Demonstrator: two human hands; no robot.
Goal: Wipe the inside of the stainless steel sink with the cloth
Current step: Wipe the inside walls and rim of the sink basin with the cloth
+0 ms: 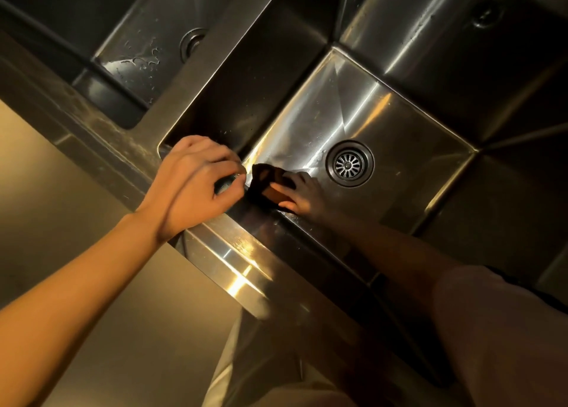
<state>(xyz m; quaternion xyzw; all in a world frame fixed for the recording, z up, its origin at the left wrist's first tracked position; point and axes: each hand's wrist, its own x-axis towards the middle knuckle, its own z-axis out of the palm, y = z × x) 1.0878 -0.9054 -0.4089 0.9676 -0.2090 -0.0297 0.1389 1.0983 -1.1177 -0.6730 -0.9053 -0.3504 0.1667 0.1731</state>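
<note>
right hand (302,196) shadowed over dark cloth (264,183), left hand (192,180) on sink (399,136) rim

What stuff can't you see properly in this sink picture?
- Cloth: dark and in shadow, its fabric and folds unclear.
- Right hand: shadowed, its grip on the cloth partly hidden.
- Left hand: curled fingers hide what it holds.
- Second basin: cut off by the top edge.
</note>
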